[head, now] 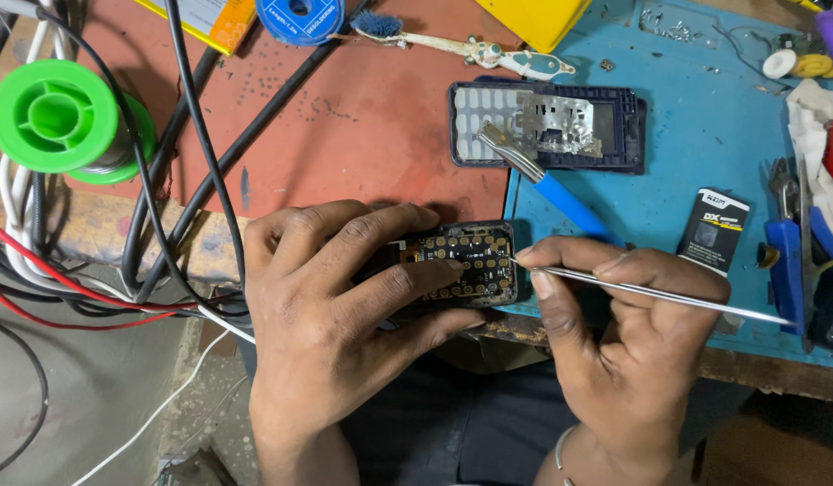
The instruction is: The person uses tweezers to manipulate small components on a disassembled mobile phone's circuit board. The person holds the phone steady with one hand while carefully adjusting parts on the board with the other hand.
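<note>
- Left hand (331, 306): fingers and thumb clamped around a small phone circuit board (466, 261), its gold keypad contacts facing up, at the near edge of the bench.
- Right hand (628, 333): thumb and forefinger pinching thin metal tweezers (650, 292); the tip sits at the board's right edge, the tail points right.
- Beyond the board: dark blue phone housing (547, 126) lying open, straddling the red mat (362, 117) and blue mat (704, 144); a blue-handled tool (560, 193) rests across it.
- Far left: green solder spool (61, 117) among cables (165, 180).
- Top: toothbrush (452, 43).
</note>
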